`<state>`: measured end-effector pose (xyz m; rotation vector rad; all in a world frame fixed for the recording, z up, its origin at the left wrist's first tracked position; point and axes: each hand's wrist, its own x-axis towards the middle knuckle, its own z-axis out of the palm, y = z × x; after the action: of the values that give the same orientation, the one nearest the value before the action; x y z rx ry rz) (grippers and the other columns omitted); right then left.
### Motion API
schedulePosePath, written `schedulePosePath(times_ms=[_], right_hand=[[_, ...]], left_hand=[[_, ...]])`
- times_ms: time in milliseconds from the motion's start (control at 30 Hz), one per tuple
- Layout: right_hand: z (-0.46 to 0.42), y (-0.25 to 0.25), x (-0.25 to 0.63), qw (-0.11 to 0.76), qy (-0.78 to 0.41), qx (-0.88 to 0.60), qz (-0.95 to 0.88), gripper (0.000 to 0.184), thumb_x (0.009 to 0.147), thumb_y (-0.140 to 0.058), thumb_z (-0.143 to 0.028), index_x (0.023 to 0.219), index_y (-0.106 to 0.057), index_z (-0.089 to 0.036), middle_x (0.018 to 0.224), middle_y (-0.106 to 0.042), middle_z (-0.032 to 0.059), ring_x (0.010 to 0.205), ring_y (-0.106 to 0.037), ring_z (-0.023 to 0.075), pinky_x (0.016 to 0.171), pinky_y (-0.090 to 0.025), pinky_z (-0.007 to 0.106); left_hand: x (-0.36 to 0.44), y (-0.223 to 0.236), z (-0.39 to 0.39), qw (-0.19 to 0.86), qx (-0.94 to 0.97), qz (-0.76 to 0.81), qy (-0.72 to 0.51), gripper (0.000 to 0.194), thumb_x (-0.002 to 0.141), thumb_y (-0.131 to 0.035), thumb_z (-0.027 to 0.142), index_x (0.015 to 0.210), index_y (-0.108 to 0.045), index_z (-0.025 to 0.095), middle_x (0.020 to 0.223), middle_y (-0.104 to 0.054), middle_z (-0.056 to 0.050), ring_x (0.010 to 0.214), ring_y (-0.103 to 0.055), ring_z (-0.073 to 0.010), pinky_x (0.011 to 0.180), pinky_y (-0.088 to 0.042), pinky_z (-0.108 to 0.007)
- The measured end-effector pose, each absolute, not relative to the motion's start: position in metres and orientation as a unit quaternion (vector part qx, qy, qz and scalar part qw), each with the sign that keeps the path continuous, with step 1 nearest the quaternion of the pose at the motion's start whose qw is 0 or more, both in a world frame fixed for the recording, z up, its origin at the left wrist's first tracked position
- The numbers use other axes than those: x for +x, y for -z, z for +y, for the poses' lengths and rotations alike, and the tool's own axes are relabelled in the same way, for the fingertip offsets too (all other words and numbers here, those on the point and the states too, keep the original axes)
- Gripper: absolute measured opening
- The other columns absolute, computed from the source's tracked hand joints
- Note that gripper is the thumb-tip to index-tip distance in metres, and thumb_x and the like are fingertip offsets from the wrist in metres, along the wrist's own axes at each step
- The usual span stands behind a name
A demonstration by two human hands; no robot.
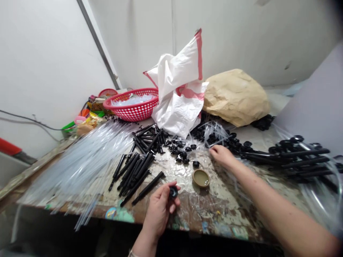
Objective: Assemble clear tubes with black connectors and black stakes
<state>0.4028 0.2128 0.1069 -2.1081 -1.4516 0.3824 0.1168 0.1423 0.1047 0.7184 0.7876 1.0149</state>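
My left hand (161, 204) is closed on a round black plastic cap (173, 192) near the table's front edge, its hollow side partly showing. A small whitish stub sticks out beside it. Farther back on the right, my right hand (222, 156) has its fingertips pressed together at a heap of short clear tubes (214, 132). Whatever is between those fingertips is too small to make out. Between the hands stands a small round dish (200, 178) of greenish-brown liquid. Loose black caps (182, 155) lie behind it, and black tubes (136, 173) are piled to the left.
Long clear tubes (80, 167) spread across the left side, overhanging the front edge. A red basket (134, 109), a white sack (179, 96) and a brown paper bundle (235, 96) stand at the back. Black tubes with round caps (302, 157) are stacked at right.
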Motion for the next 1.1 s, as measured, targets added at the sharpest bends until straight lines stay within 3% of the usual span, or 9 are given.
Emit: schedulePosePath(times_ms=[133,300,433,600,867,1100], right_hand=[[0.199,-0.129,0.411,0.314,-0.159,-0.777,-0.522,0.025,0.083,-0.042,-0.034,0.084,-0.061,-0.018,0.084,-0.066,0.006,0.078,-0.06,0.0184,0.065,-0.044,0.026],[0.159,-0.158,0.396,0.377,-0.263,-0.686,-0.563,0.032,0.087,-0.037,-0.041,0.094,-0.059,-0.019,0.076,-0.065,0.0045,0.058,-0.056,0.0132,0.052,-0.042,0.023],[0.128,-0.163,0.38,0.274,-0.197,-0.681,-0.65,0.031,0.085,-0.045,-0.039,0.106,-0.061,-0.024,0.073,-0.066,0.0031,0.062,-0.059,0.0162,0.055,-0.043,0.026],[0.116,-0.154,0.374,0.159,-0.062,-0.645,-0.745,0.024,0.088,-0.045,-0.032,0.091,-0.068,-0.025,0.09,-0.068,0.0047,0.079,-0.061,0.0191,0.066,-0.043,0.028],[0.124,-0.159,0.366,0.081,0.056,-0.578,-0.81,0.024,0.087,-0.047,-0.02,0.075,-0.068,-0.019,0.069,-0.064,0.0052,0.063,-0.055,0.0163,0.057,-0.032,0.028],[0.123,-0.16,0.361,0.021,0.091,-0.587,-0.804,0.022,0.085,-0.05,-0.017,0.07,-0.065,-0.019,0.066,-0.063,0.0037,0.059,-0.053,0.0152,0.055,-0.027,0.03]], left_hand=[[0.118,-0.109,0.143,0.75,0.305,0.343,-0.476,0.03,0.078,-0.063,0.038,0.095,-0.069,0.014,0.085,-0.068,-0.01,0.055,-0.056,-0.0076,0.041,-0.032,-0.014],[0.117,-0.114,0.144,0.763,0.292,0.333,-0.47,0.032,0.078,-0.063,0.037,0.098,-0.069,0.013,0.085,-0.069,-0.01,0.058,-0.057,-0.0087,0.044,-0.036,-0.015],[0.115,-0.115,0.143,0.776,0.288,0.324,-0.459,0.033,0.075,-0.067,0.033,0.101,-0.069,0.013,0.09,-0.07,-0.011,0.065,-0.06,-0.0112,0.051,-0.042,-0.017],[0.115,-0.111,0.142,0.773,0.322,0.335,-0.432,0.029,0.074,-0.069,0.026,0.101,-0.069,0.015,0.095,-0.07,-0.01,0.072,-0.063,-0.0141,0.058,-0.047,-0.02],[0.117,-0.112,0.141,0.751,0.339,0.373,-0.427,0.038,0.065,-0.075,0.023,0.102,-0.069,0.018,0.097,-0.07,-0.008,0.081,-0.067,-0.0203,0.073,-0.053,-0.03],[0.118,-0.113,0.141,0.754,0.344,0.379,-0.413,0.034,0.063,-0.077,0.021,0.097,-0.071,0.019,0.095,-0.071,-0.006,0.086,-0.067,-0.0213,0.079,-0.052,-0.029]])
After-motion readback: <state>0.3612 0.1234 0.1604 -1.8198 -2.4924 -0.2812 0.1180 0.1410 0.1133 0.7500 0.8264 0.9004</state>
